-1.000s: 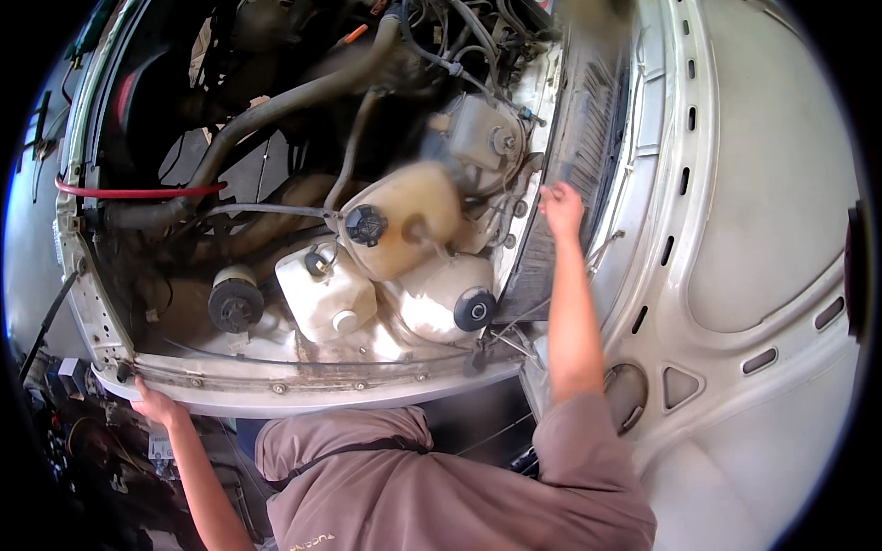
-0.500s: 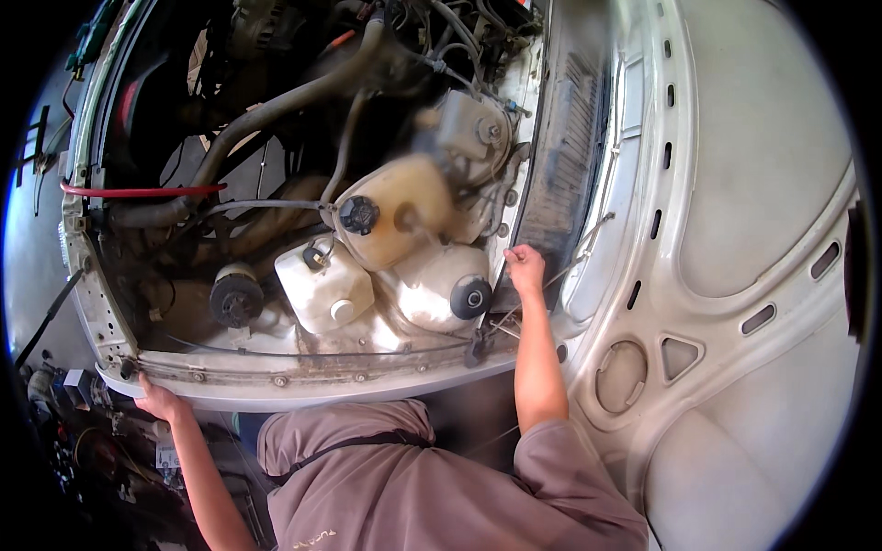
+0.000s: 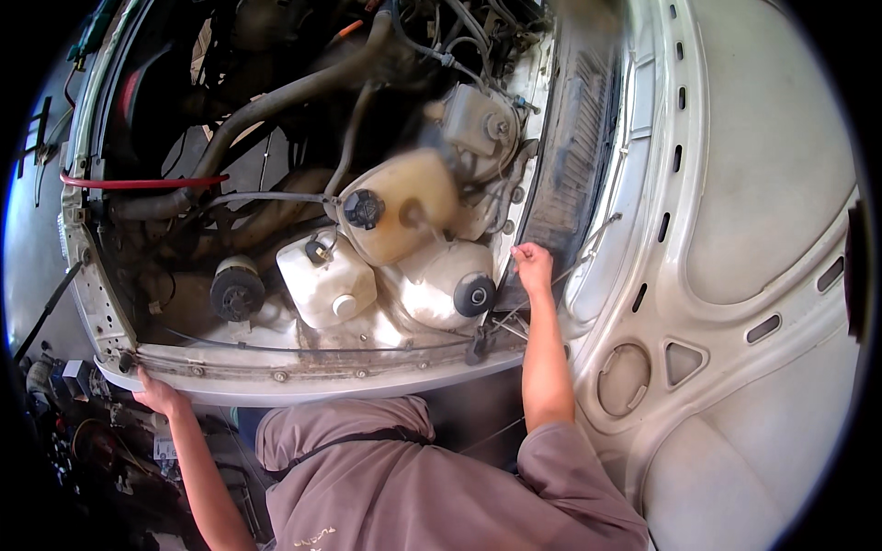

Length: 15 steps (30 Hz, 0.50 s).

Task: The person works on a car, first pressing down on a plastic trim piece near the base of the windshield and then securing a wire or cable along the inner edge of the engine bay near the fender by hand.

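Note:
I lean over the side of an engine bay in a white car. At the front corner, my left hand (image 3: pixel 162 395) grips the fender edge (image 3: pixel 303 399), its thumb on top and the other fingers mostly hidden. My right hand (image 3: pixel 535 265) hovers by the rear rim of the bay, beside the cowl panel (image 3: pixel 562 202). Its fingers are pinched together, and whatever they may hold is too small to make out. Nearest to it is the black round cap (image 3: pixel 476 295) of a strut tower (image 3: pixel 430 285).
A white reservoir (image 3: pixel 323 280) and a yellowed tank (image 3: pixel 404 204) with a black cap stand in the bay. A red rod (image 3: pixel 142 182) crosses its front end. Thick hoses (image 3: pixel 294 96) run above. The raised hood (image 3: pixel 772 165) fills the right side. Parts and tools (image 3: pixel 87 432) lie at lower left.
The view has shifted slightly. My right hand stays beside the cowl, its fingers still pinched and turned a little. My left hand remains on the fender edge.

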Each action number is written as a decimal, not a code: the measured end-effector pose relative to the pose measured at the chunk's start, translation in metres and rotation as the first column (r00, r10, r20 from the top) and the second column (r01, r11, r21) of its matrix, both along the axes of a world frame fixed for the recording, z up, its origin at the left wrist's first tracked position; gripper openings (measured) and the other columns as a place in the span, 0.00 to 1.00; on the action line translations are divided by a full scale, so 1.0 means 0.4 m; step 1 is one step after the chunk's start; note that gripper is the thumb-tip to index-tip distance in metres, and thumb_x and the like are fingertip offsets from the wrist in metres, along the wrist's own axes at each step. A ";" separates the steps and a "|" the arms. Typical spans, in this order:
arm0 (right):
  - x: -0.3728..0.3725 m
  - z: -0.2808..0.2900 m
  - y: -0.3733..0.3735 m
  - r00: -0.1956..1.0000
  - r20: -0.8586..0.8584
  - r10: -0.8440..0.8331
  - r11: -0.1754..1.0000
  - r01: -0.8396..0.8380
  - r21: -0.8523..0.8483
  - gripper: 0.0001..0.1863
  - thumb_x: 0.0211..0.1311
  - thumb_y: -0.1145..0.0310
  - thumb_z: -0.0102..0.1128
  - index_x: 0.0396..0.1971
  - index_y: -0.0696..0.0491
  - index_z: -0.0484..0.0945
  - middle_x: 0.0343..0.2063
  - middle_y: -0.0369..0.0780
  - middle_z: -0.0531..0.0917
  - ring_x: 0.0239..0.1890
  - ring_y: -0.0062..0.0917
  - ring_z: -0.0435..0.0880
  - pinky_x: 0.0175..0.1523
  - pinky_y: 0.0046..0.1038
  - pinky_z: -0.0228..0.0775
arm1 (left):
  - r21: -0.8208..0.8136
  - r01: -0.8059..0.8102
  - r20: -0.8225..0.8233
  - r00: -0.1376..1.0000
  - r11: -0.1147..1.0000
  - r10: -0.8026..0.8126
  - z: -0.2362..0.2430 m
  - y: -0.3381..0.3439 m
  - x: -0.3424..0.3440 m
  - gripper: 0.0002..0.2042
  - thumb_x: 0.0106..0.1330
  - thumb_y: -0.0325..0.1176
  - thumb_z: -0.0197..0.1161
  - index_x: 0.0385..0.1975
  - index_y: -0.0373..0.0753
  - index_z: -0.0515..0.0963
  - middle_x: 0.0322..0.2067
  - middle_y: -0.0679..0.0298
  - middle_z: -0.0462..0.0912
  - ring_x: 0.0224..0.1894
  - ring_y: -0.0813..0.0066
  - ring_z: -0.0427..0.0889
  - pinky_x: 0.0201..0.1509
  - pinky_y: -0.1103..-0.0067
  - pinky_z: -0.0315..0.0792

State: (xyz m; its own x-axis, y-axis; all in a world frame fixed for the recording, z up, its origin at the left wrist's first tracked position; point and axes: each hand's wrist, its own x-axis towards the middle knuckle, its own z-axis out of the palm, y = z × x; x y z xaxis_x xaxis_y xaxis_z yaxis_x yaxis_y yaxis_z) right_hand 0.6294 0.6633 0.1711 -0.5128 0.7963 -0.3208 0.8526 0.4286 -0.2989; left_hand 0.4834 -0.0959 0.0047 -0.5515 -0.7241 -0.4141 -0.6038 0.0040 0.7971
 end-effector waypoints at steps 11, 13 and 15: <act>-0.014 -0.001 -0.013 0.996 0.058 0.062 0.997 -0.064 0.038 0.08 0.59 0.71 0.69 0.26 0.60 0.82 0.17 0.38 0.83 0.16 0.18 0.79 0.24 0.25 0.70 | -0.026 -0.052 0.079 0.995 0.998 0.054 0.012 0.003 -0.004 0.25 0.66 0.37 0.62 0.55 0.23 0.68 0.51 0.48 0.78 0.46 0.58 0.82 0.51 0.65 0.78; -0.009 0.001 -0.019 0.999 0.049 -0.015 0.999 0.013 0.041 0.08 0.59 0.71 0.69 0.26 0.61 0.82 0.17 0.38 0.82 0.16 0.18 0.79 0.24 0.25 0.71 | -0.025 -0.027 0.056 0.998 0.999 0.029 0.024 0.023 -0.009 0.25 0.66 0.37 0.62 0.56 0.23 0.68 0.50 0.48 0.79 0.46 0.58 0.82 0.52 0.65 0.78; -0.020 0.001 -0.012 0.999 0.051 0.017 0.999 -0.019 0.044 0.08 0.59 0.71 0.69 0.26 0.61 0.82 0.17 0.39 0.83 0.16 0.19 0.79 0.24 0.25 0.72 | -0.024 0.007 0.037 0.999 1.000 -0.006 0.037 0.037 -0.015 0.25 0.66 0.37 0.62 0.56 0.23 0.69 0.50 0.48 0.79 0.46 0.58 0.82 0.52 0.65 0.78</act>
State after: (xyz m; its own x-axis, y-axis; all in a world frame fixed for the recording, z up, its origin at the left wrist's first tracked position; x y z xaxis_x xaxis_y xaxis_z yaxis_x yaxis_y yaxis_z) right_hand 0.6216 0.6586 0.1715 -0.5111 0.8011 -0.3114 0.8582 0.4557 -0.2362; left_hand 0.4772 -0.0810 0.0194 -0.5410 -0.7307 -0.4165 -0.6325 0.0272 0.7741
